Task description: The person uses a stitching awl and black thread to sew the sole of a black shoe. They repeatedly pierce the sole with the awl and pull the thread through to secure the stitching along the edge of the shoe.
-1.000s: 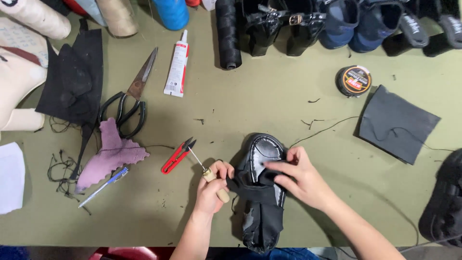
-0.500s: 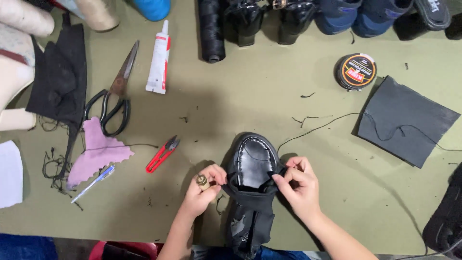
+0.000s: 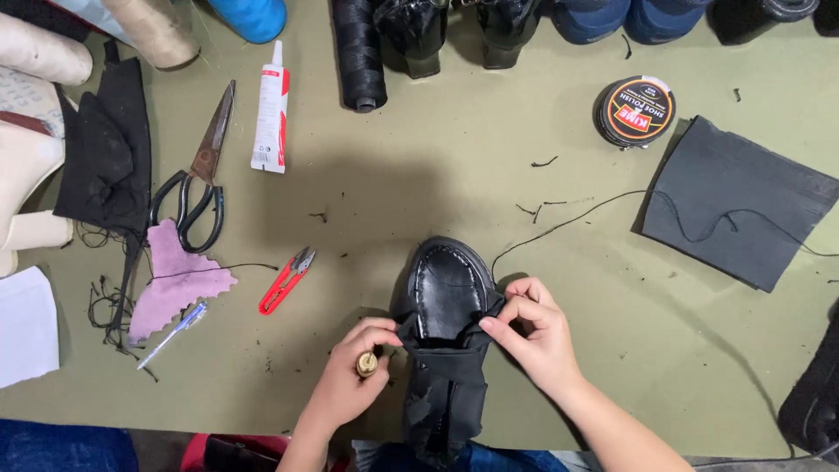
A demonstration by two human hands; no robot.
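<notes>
- A glossy black leather shoe (image 3: 447,293) is stood toe-far on the olive-green table (image 3: 454,175), at the near middle edge, with a black fabric upper (image 3: 444,385) wrapped over its near half.
- Left hand (image 3: 345,385): fingers closed around a small wooden-handled tool (image 3: 366,364), butt end seen facing up; fingertips also pinched on the left edge of the black fabric upper.
- Right hand (image 3: 533,336): thumb and forefinger pinched shut on the right edge of the fabric, just beside the shoe's opening.
- A black thread (image 3: 594,205) is run from beside the right hand, far and right across the table, over a dark grey square of fabric (image 3: 743,197).
- A round tin of shoe polish (image 3: 636,111) is set just far-left of the grey square.
- Left of the shoe, near but apart: red thread snips (image 3: 285,281).
- Further left: a pink scalloped cloth scrap (image 3: 179,280), a blue-and-white pen (image 3: 173,335) at its near edge, large black-handled scissors (image 3: 199,175) touching its far edge.
- A white glue tube with red label (image 3: 271,109) is laid right of the scissors blades.
- A black thread spool (image 3: 358,52) and a row of dark shoes (image 3: 516,22) are lined along the far edge.
- Black cloth (image 3: 105,149) and cream-coloured shoe lasts (image 3: 31,114) are piled at far left; white paper (image 3: 26,323) at the left edge.
</notes>
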